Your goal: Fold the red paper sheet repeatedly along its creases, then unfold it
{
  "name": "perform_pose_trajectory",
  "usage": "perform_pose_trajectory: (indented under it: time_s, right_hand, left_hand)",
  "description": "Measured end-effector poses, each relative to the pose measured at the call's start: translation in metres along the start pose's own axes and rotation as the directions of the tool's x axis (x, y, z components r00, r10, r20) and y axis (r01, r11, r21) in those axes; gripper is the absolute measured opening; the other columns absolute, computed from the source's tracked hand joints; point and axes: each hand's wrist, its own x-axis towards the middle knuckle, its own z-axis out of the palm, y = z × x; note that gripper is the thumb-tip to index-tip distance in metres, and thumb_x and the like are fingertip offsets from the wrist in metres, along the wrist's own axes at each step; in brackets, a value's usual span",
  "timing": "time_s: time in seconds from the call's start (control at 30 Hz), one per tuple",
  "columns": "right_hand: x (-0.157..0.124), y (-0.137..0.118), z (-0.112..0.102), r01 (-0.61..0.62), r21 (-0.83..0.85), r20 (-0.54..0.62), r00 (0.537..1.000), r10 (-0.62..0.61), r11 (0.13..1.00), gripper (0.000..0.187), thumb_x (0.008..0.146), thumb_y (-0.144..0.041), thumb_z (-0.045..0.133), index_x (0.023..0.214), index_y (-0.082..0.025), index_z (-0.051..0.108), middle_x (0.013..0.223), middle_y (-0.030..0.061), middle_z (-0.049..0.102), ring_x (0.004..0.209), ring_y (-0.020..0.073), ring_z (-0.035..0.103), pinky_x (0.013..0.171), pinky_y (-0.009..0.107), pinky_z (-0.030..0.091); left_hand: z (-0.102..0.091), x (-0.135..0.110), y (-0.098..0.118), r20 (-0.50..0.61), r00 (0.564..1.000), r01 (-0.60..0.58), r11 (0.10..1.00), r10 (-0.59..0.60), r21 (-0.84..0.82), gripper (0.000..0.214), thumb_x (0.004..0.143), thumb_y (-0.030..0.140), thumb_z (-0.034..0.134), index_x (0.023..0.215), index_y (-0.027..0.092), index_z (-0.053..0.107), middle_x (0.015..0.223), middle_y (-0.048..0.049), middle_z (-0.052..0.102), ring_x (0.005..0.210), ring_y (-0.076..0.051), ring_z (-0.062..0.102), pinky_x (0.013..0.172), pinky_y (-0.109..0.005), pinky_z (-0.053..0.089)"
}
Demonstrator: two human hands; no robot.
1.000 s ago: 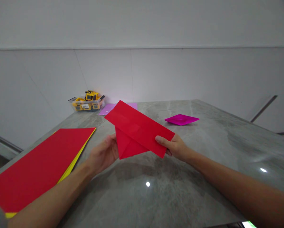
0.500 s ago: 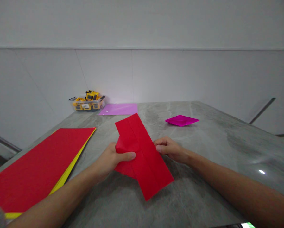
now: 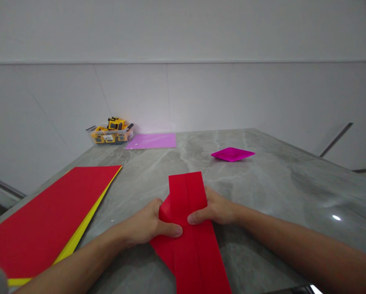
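A folded red paper strip (image 3: 191, 232) lies lengthwise on the grey marble table (image 3: 277, 192), running from the middle towards the near edge. My left hand (image 3: 149, 224) grips its left side, thumb pressed on top and fingers tucked under a folded flap. My right hand (image 3: 215, 208) holds the right side, thumb on the paper near the left thumb. Both hands are closed on the paper at about its middle.
A stack of flat red and yellow sheets (image 3: 48, 216) lies at the left. At the back are a purple sheet (image 3: 152, 141) and a clear box with a yellow toy vehicle (image 3: 111, 131). A folded magenta paper boat (image 3: 231, 154) sits to the right.
The red paper came down from the air onto the table and turned to lie lengthwise towards me. Both hands moved closer together onto its middle.
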Motion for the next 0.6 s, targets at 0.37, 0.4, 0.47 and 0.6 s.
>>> perform_pose_trajectory:
  time_s: [0.37, 0.4, 0.47, 0.6]
  right_hand:
    - [0.002, 0.002, 0.012, -0.046, 0.206, -0.168, 0.982, 0.082, 0.977, 0.034, 0.052, -0.013, 0.082, 0.085, -0.014, 0.075, 0.086, 0.0032, 0.075, 0.075, 0.0174, 0.066, 0.075, 0.031, 0.051]
    - [0.003, 0.003, 0.013, -0.046, 0.217, -0.176, 0.981, 0.085, 0.975, 0.035, 0.051, -0.013, 0.082, 0.085, -0.014, 0.075, 0.086, 0.0037, 0.075, 0.075, 0.0175, 0.066, 0.075, 0.031, 0.051]
    - [0.003, 0.004, 0.014, -0.046, 0.240, -0.189, 0.978, 0.093, 0.970, 0.035, 0.052, -0.014, 0.082, 0.087, -0.013, 0.075, 0.086, 0.0046, 0.075, 0.075, 0.0177, 0.067, 0.075, 0.031, 0.051]
    - [0.004, 0.008, 0.016, -0.058, 0.272, -0.183, 0.977, 0.111, 0.961, 0.034, 0.057, -0.016, 0.081, 0.091, -0.013, 0.074, 0.083, 0.0047, 0.074, 0.076, 0.0192, 0.067, 0.076, 0.033, 0.051]
  left_hand:
    - [0.001, -0.001, 0.000, -0.031, 0.999, -0.018, 1.000, 0.018, 0.011, 0.024, 0.071, 0.025, 0.078, 0.093, 0.017, 0.074, 0.091, -0.0060, 0.077, 0.079, -0.022, 0.071, 0.074, -0.030, 0.053]
    - [0.002, -0.001, 0.001, -0.033, 0.999, -0.021, 1.000, 0.022, 0.012, 0.024, 0.071, 0.026, 0.078, 0.094, 0.017, 0.074, 0.092, -0.0061, 0.077, 0.079, -0.022, 0.071, 0.074, -0.030, 0.053]
    - [0.002, 0.000, 0.002, -0.046, 0.999, -0.028, 0.999, 0.029, 0.018, 0.026, 0.071, 0.026, 0.079, 0.096, 0.018, 0.074, 0.094, -0.0065, 0.077, 0.081, -0.022, 0.071, 0.075, -0.030, 0.053]
    - [0.001, 0.003, 0.001, -0.132, 0.990, -0.047, 0.999, 0.048, 0.013, 0.025, 0.075, 0.035, 0.077, 0.092, 0.016, 0.075, 0.093, -0.0082, 0.078, 0.082, -0.024, 0.072, 0.076, -0.032, 0.055]
